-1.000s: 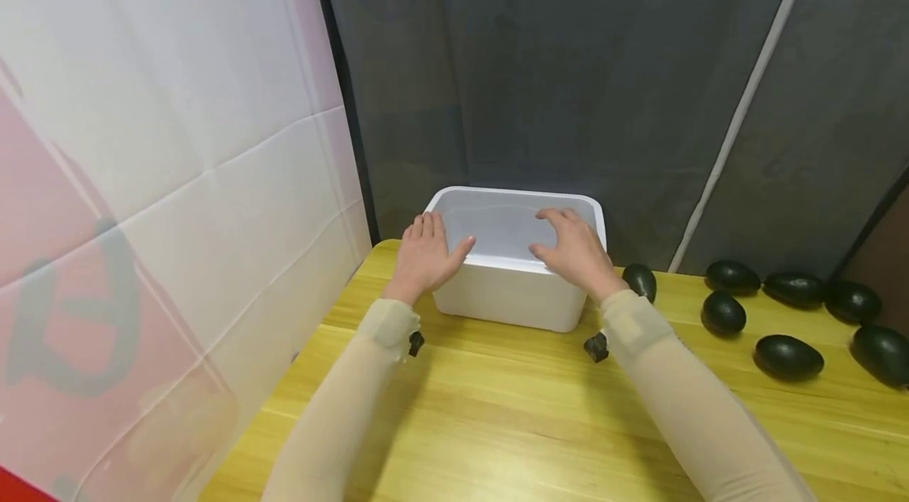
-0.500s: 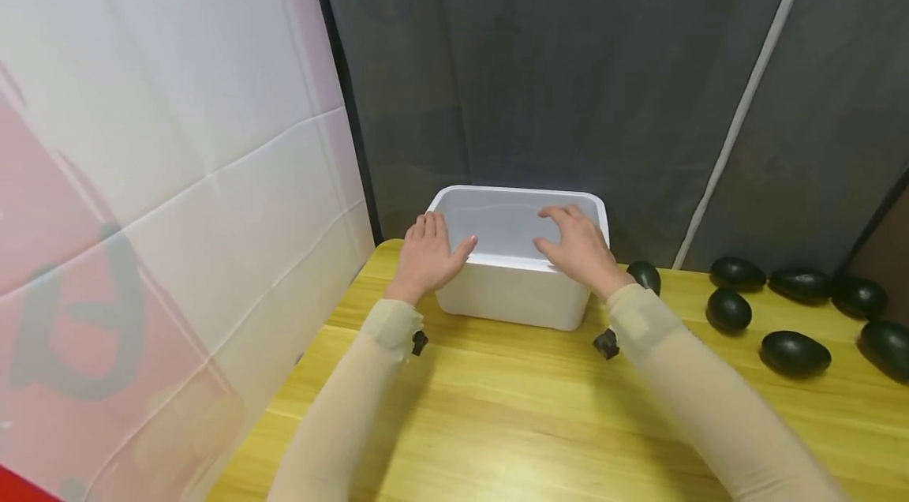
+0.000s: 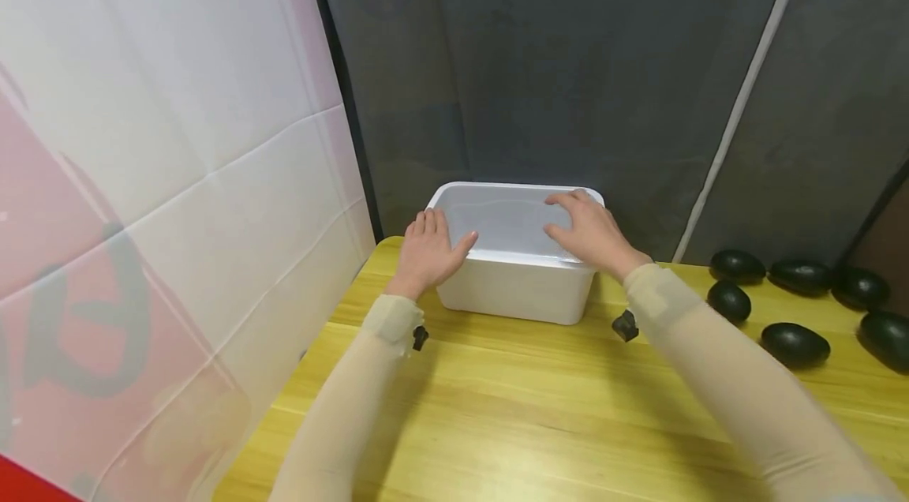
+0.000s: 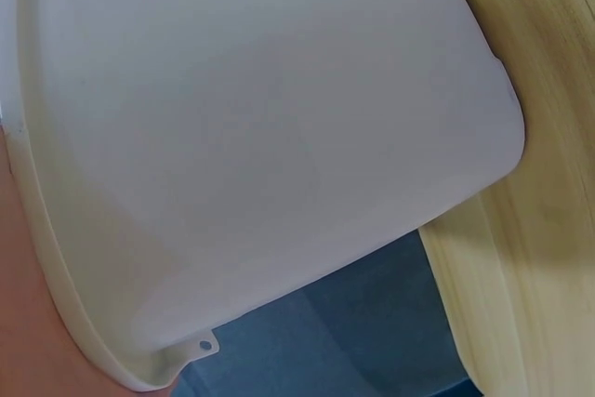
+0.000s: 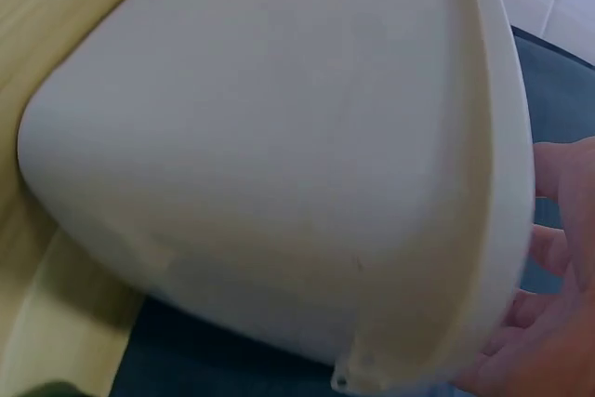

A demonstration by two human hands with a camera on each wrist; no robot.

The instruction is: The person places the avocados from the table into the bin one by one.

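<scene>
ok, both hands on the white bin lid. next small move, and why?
Probably curl the right hand over the right edge of the lid and lift it. Both hands lie flat on it, the left hand at the left edge, neither gripping. The white bin is covered, and the avocados lie loose on the table.

The right hand has slid rightward across the lid.
</scene>
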